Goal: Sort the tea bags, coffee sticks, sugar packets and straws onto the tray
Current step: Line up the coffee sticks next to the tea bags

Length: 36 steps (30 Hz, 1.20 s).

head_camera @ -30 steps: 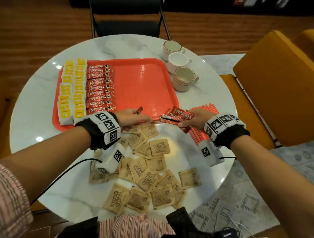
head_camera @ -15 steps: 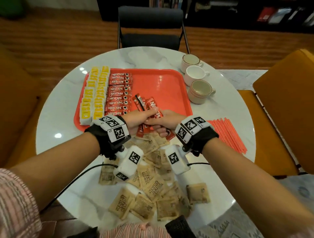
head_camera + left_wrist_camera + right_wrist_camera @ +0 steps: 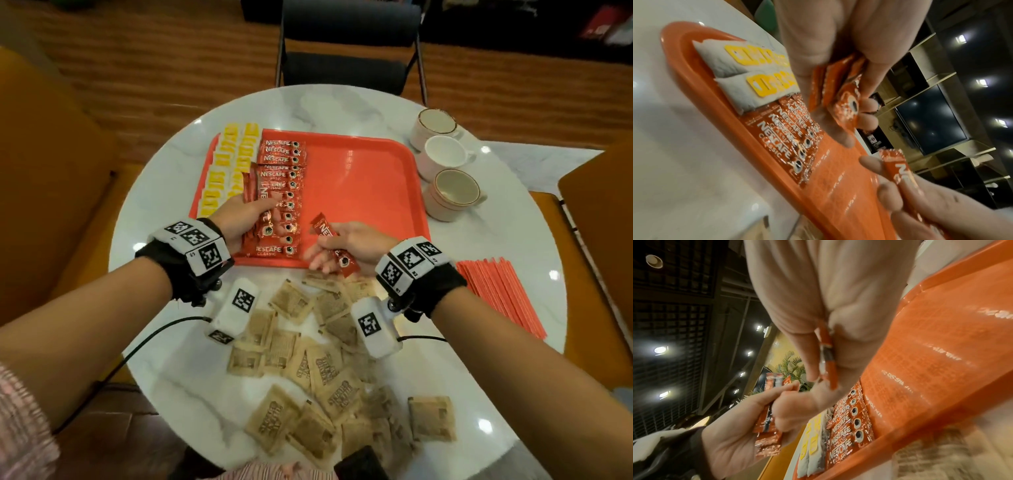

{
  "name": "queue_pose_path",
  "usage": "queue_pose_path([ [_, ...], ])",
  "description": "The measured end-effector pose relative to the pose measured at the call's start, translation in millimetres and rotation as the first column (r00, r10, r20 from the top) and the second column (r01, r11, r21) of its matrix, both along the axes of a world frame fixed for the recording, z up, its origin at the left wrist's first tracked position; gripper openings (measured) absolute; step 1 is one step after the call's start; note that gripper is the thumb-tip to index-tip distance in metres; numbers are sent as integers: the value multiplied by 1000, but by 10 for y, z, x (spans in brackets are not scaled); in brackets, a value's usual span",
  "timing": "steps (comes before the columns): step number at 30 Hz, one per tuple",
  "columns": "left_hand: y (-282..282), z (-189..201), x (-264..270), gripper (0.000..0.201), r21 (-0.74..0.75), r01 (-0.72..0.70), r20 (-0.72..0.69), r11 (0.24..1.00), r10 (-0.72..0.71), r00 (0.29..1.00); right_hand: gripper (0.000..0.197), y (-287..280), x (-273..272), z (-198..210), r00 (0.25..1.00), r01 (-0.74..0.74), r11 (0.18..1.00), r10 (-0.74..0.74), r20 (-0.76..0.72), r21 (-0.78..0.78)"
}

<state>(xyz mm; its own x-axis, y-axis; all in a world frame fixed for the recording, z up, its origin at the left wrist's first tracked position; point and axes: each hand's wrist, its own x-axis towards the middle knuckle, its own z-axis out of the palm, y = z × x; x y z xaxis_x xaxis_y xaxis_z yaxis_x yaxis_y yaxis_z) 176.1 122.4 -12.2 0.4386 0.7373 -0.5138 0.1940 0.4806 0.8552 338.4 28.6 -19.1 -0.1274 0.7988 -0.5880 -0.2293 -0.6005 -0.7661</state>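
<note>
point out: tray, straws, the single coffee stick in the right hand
tray (image 3: 363,192), head view, bare red floor right of the coffee row.
straws (image 3: 496,294), head view, middle of the orange bundle on the table.
single coffee stick (image 3: 330,241), head view, mid-length, above the right hand (image 3: 352,246) holding it.

Glossy plastic tray (image 3: 359,178), shiny foil coffee sticks (image 3: 281,161), matt paper sugar packets (image 3: 329,373), polished marble-look table (image 3: 178,164).

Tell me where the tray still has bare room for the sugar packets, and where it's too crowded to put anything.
Free: the tray's right part, from the coffee stick column to the rim by the cups. Crowded: the left side, where tea bags and coffee sticks lie packed and the left hand holds more sticks.
</note>
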Motion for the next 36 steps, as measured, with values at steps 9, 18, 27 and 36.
queue_pose_path([
  [9,178,-4,-127,34,81,344,-178,935,-327,928,23,436,-210,79,977,-178,984,177,118,-1],
  [18,661,-3,-341,31,65,100,-143,993,-90,986,11,788,-141,-1,963,48,997,-65,260,68],
  [27,977,50,-392,15,-14,63,-125,998,-64,990,13,1271,155,-328,831,341,935,-349,434,98],
  [36,1202,-16,-515,14,-13,115,-146,993,-115,983,10,1655,236,-430,769,375,925,-351,534,68],
])
